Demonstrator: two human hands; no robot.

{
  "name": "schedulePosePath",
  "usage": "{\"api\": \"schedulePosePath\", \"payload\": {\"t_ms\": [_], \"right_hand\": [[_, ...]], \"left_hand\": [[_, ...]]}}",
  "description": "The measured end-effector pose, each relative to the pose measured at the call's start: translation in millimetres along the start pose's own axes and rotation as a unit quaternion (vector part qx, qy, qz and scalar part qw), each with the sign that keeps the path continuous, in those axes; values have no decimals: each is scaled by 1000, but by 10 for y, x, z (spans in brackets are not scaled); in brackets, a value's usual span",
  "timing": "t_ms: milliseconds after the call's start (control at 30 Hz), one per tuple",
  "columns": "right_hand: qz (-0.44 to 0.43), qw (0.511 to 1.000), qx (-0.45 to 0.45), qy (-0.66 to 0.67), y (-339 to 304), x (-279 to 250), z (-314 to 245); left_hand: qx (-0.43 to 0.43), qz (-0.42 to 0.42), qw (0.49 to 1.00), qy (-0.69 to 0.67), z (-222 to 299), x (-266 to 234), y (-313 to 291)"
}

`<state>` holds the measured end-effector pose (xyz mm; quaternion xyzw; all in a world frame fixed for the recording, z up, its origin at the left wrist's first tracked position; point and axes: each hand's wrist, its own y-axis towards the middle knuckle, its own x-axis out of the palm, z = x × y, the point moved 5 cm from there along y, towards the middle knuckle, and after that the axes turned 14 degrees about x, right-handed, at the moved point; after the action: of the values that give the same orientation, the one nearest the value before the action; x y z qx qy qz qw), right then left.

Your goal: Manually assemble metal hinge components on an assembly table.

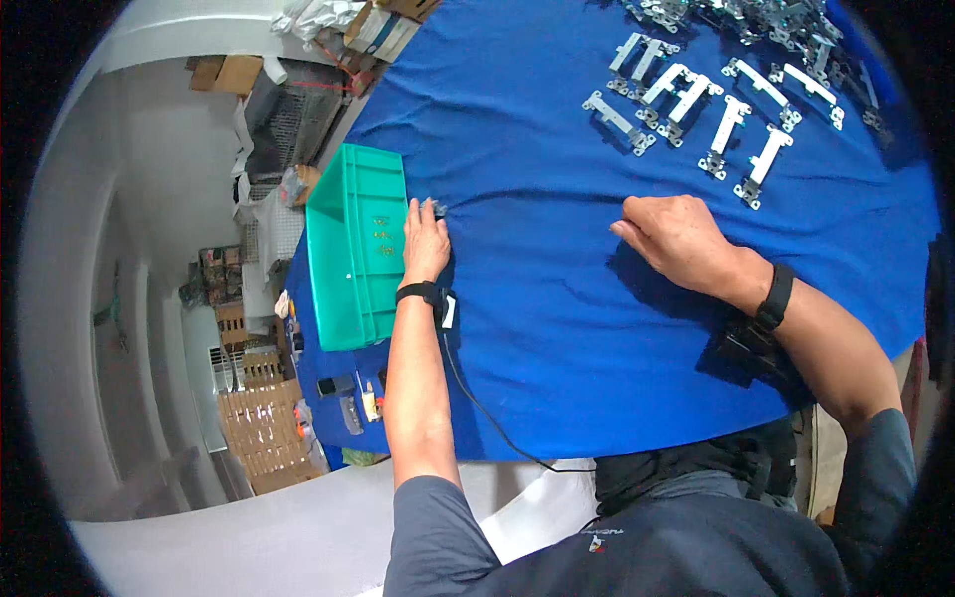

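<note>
My left hand (426, 247) is beside the ribbed wall of a green plastic bin (386, 184), with its fingers stretched forward. Just past those fingertips lies a small greyish metal piece (439, 209), partly hidden by the hand. My right hand (678, 244) is over the blue cloth (537, 298) on the table, its fingers curled inward and closed. Whatever may be inside that grip is hidden from view. Beyond it, several silver hinge-like metal parts (764, 167) with long bars and flared plates are laid out apart from one another.
A heap of similar metal parts (766, 22) covers the far right of the table. A black cable (477, 403) runs from near my left wrist to the table's near edge. Small items, including a dark phone-like block (335, 385), sit left of my forearm. Cardboard boxes (264, 428) stand beyond the table.
</note>
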<state>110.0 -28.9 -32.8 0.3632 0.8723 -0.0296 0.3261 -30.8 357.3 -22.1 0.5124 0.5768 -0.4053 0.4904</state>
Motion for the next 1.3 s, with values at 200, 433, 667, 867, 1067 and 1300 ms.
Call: {"api": "schedulePosePath", "payload": {"t_ms": [200,433,667,867,1067,1300], "right_hand": [[-17,1000,11,-8,-40,0,-31],[-32,999,17,-20,-57,36,20],[-64,997,-25,-17,-71,-2,-11],[-65,996,-56,8,-88,12,-21],[-85,995,-42,22,-116,-22,-44],[-52,998,-22,18,-103,1,54]], "left_hand": [[-92,-29,995,-12,-222,4,-98],[37,105,994,1,675,-526,446],[385,103,914,-81,2584,-1009,1209],[446,60,891,-65,2899,-841,1439],[321,140,922,-167,2566,-943,1258],[-157,216,602,-752,2011,-637,561]]}}
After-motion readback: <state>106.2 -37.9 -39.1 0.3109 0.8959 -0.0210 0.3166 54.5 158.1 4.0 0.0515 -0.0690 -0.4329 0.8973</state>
